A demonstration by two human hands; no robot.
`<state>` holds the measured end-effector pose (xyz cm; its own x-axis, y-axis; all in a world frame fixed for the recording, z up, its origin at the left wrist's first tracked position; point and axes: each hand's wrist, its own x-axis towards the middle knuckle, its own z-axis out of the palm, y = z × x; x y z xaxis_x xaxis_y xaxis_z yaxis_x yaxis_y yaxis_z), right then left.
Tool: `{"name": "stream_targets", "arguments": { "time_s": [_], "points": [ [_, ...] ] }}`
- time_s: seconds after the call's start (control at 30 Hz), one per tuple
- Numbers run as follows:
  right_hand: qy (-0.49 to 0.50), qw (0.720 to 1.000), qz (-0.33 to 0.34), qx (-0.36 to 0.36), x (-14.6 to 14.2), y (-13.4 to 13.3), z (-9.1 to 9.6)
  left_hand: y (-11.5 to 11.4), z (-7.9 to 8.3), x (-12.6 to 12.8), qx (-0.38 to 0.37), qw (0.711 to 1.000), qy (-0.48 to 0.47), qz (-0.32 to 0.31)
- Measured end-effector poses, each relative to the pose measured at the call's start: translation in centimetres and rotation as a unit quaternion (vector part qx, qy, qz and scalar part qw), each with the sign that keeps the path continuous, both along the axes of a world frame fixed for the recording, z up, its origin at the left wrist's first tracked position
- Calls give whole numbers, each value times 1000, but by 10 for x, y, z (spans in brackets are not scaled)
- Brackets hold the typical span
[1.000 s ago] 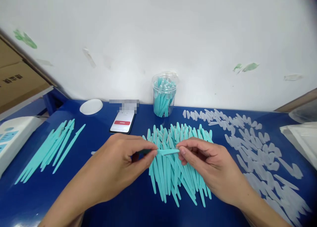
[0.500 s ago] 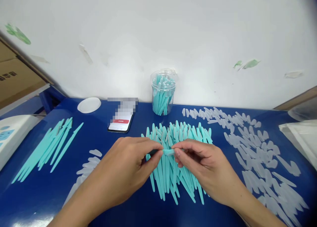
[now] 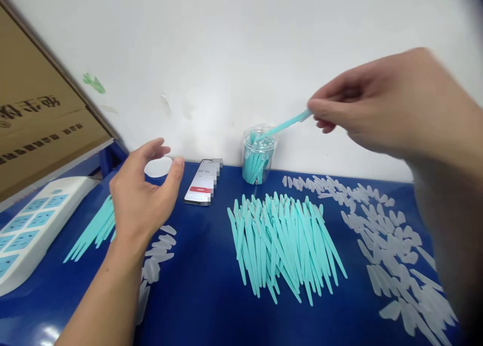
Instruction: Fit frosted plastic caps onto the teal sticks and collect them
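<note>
My right hand (image 3: pixel 377 104) is raised at the right, its thumb and fingers pinching one end of a turquoise eyebrow razor (image 3: pixel 290 123). The razor slants down to the left, and its far end reaches the mouth of a clear plastic jar (image 3: pixel 269 167) packed with similar razors. At the left, my left hand (image 3: pixel 139 192) hovers with thumb and fingers apart, holding nothing, in front of a round white lid (image 3: pixel 157 168). A big pile of turquoise razors (image 3: pixel 281 245) lies in the middle of the blue table.
Translucent blade caps (image 3: pixel 392 248) are spread over the right side. More caps (image 3: pixel 162 248) and another group of razors (image 3: pixel 92 230) lie on the left. A phone (image 3: pixel 202 185) rests near the jar. A white power strip (image 3: pixel 49 215) and a cardboard box (image 3: pixel 45 109) border the left.
Both hands were together over the pile, holding a small turquoise piece between them. They have parted: the right went up and right with a razor, the left moved left and opened.
</note>
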<state>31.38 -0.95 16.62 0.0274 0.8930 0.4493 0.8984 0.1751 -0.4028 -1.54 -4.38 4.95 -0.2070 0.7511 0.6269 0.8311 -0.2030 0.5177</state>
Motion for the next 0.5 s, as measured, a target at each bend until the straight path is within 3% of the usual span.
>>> {"name": "stream_targets", "arguments": {
  "time_s": [0.07,0.13,0.3,0.4,0.5],
  "points": [
    [-80,993,26,-78,-21,26,12,5,-3,-8,-11,1000,6,5],
    [-142,979,80,-122,-43,50,11,7,-2,-14,-43,999,11,20],
    [-198,962,158,-105,-72,92,-23,0,15,-48,-128,987,28,89],
    [-252,949,167,-87,-72,89,-35,-7,25,-84,-200,970,80,116],
    [-222,962,160,-8,-74,57,-37,-14,23,-115,-282,937,151,145]
  ]
}}
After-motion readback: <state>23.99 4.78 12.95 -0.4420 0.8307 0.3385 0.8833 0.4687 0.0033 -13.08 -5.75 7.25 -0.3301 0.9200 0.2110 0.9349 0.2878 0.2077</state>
